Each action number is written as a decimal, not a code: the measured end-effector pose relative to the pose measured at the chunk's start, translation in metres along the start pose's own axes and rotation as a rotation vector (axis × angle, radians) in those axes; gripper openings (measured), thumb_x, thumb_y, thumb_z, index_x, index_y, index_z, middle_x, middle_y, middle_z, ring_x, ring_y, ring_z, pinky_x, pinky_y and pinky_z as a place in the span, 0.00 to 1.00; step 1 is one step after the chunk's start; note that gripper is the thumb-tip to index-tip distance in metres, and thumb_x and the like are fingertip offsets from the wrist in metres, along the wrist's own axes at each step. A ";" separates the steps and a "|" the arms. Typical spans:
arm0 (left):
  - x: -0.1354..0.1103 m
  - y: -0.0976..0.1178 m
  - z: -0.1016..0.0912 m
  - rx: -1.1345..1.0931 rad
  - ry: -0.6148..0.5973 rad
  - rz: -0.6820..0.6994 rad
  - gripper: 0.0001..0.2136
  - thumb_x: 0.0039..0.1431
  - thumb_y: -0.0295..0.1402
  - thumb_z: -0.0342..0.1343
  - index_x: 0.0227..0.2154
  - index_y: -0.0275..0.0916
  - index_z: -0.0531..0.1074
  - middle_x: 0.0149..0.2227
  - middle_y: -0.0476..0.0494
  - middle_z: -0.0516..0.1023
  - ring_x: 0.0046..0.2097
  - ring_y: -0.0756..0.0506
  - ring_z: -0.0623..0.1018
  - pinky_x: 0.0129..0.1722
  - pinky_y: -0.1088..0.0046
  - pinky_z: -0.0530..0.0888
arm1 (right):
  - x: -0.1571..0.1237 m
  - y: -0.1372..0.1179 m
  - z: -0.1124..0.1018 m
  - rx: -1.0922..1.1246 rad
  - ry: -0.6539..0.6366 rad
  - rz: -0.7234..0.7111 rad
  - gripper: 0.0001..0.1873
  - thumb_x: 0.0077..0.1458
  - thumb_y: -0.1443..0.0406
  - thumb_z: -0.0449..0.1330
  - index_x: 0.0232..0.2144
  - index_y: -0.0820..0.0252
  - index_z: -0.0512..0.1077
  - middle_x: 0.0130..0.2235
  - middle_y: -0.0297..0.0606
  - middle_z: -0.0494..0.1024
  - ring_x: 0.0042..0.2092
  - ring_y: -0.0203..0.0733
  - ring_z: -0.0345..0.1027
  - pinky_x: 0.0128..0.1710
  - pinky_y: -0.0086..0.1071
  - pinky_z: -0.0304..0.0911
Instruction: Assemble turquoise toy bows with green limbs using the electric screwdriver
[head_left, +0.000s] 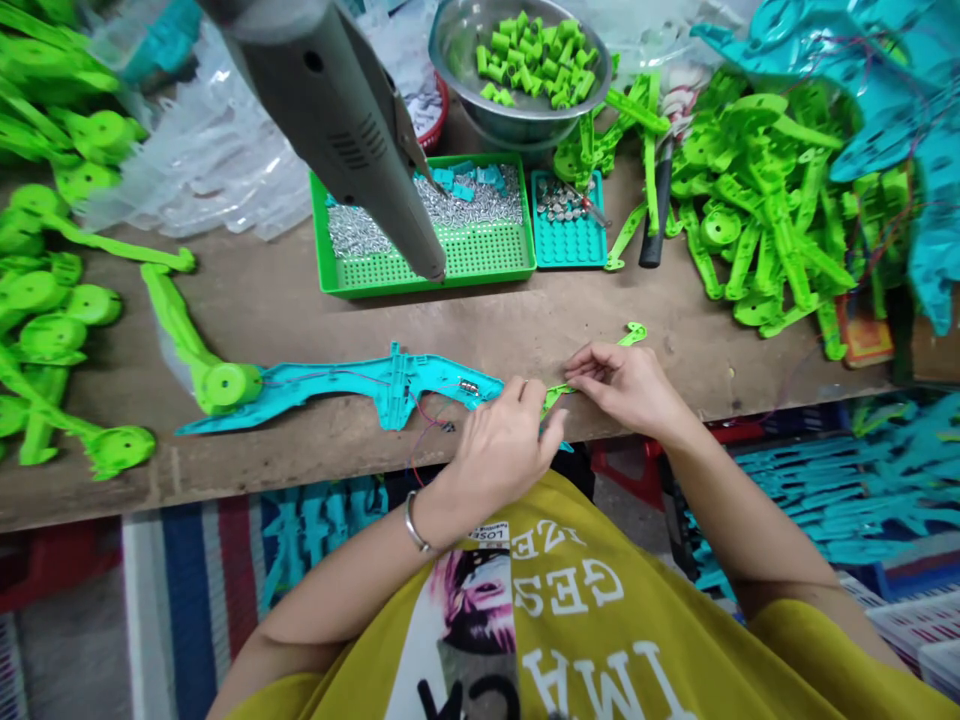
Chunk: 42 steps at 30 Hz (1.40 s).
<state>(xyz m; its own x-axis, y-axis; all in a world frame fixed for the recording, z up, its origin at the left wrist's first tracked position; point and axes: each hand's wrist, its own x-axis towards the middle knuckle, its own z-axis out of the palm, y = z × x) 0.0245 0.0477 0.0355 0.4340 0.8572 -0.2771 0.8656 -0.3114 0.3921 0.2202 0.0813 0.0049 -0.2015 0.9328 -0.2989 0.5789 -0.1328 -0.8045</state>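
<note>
A long teal plastic shell (352, 387) with thin wires and a small metal part lies along the front of the wooden bench (300, 310). Its right end sits under my left hand (501, 443), whose fingers are curled and pressing on it. My right hand (624, 385) pinches a thin green plastic strip (592, 368) that runs from my left fingers out to a hooked end. A green round-ended arm piece (196, 352) rests at the shell's left end.
A grey hanging power screwdriver (352, 130) dangles over a green tray of screws (431, 262). Beside it are a small teal tray (568, 238) and a metal bowl of green tubes (525, 62). Green parts heap at left (45, 300) and right (765, 210).
</note>
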 end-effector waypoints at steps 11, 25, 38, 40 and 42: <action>0.002 0.014 0.019 0.283 0.138 -0.020 0.06 0.67 0.29 0.50 0.36 0.37 0.71 0.37 0.38 0.73 0.42 0.37 0.73 0.41 0.57 0.68 | 0.001 0.000 0.002 0.010 0.017 -0.014 0.05 0.51 0.67 0.63 0.32 0.60 0.78 0.31 0.39 0.83 0.31 0.38 0.75 0.35 0.31 0.72; 0.009 0.004 0.013 0.128 0.107 0.038 0.10 0.72 0.32 0.44 0.38 0.40 0.71 0.36 0.43 0.74 0.34 0.44 0.76 0.27 0.68 0.64 | 0.000 -0.002 0.000 -0.008 -0.001 0.002 0.06 0.51 0.69 0.62 0.33 0.61 0.78 0.32 0.38 0.83 0.32 0.38 0.76 0.36 0.31 0.72; 0.015 -0.006 0.019 0.026 0.198 -0.047 0.08 0.67 0.32 0.50 0.33 0.41 0.73 0.34 0.45 0.76 0.34 0.45 0.76 0.27 0.68 0.62 | 0.000 -0.003 0.000 -0.025 -0.005 -0.019 0.05 0.52 0.69 0.62 0.33 0.60 0.77 0.31 0.37 0.83 0.31 0.38 0.76 0.36 0.31 0.71; 0.017 -0.008 0.015 -0.004 0.167 -0.064 0.07 0.66 0.32 0.51 0.32 0.41 0.73 0.34 0.46 0.76 0.34 0.46 0.76 0.27 0.68 0.62 | 0.000 -0.004 0.000 -0.029 -0.004 -0.027 0.05 0.52 0.68 0.62 0.34 0.60 0.77 0.31 0.37 0.83 0.31 0.38 0.75 0.36 0.31 0.70; 0.017 -0.011 0.012 -0.033 0.135 -0.058 0.07 0.66 0.32 0.52 0.32 0.42 0.73 0.34 0.47 0.76 0.34 0.46 0.76 0.28 0.68 0.62 | -0.001 -0.005 0.001 -0.039 -0.006 -0.049 0.06 0.51 0.67 0.63 0.34 0.60 0.77 0.31 0.37 0.83 0.32 0.38 0.75 0.36 0.31 0.69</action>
<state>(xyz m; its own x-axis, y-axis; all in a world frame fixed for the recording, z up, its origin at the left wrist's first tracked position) 0.0257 0.0611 0.0158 0.3436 0.9216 -0.1804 0.8789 -0.2479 0.4076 0.2167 0.0806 0.0091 -0.2347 0.9358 -0.2630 0.5990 -0.0739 -0.7974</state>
